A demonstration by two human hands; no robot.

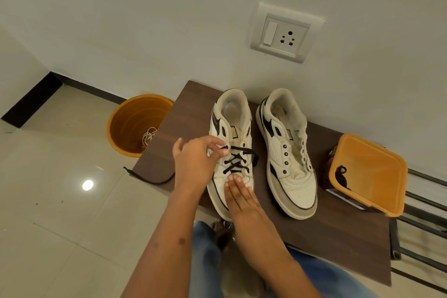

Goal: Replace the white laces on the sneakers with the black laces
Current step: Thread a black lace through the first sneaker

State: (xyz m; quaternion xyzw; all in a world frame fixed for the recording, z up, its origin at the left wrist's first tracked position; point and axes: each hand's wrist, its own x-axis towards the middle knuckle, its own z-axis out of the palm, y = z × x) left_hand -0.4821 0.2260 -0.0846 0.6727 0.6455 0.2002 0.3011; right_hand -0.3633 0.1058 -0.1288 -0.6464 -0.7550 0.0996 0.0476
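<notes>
Step in hand: the person is lacing the left-hand sneaker (231, 152) with a black lace (235, 161); judging by the crossings, the lower eyelets are done and the upper ones are waiting.
Left hand: the left hand (196, 164) is curling its fingertips at an upper eyelet on the sneaker's left side, seemingly pinching the lace there; the exact hold is too small to tell for sure.
Right hand: the right hand (239, 197) is lying flat with straight fingers, pressing on the toe of the same sneaker and gripping nothing.
Lace ends: one end is trailing off the bench's left edge (147, 178); the other is hanging beside the right-side eyelets.
Second sneaker: the right-hand sneaker (287, 152) is sitting unlaced just beside the first, nearer the bench's right end.
Spare lace: another black lace (341, 173) is lying in the orange container (372, 176) at the bench's right edge.
Old laces: white laces (148, 136) are lying in the orange bucket (137, 126) on the floor, off the bench's (314, 232) left end.
Doing it well: the flat hand should be keeping the shoe from sliding while the other is pulling slack through evenly, feeding the tip straight into the next eyelet, and keeping both ends similar in length.
</notes>
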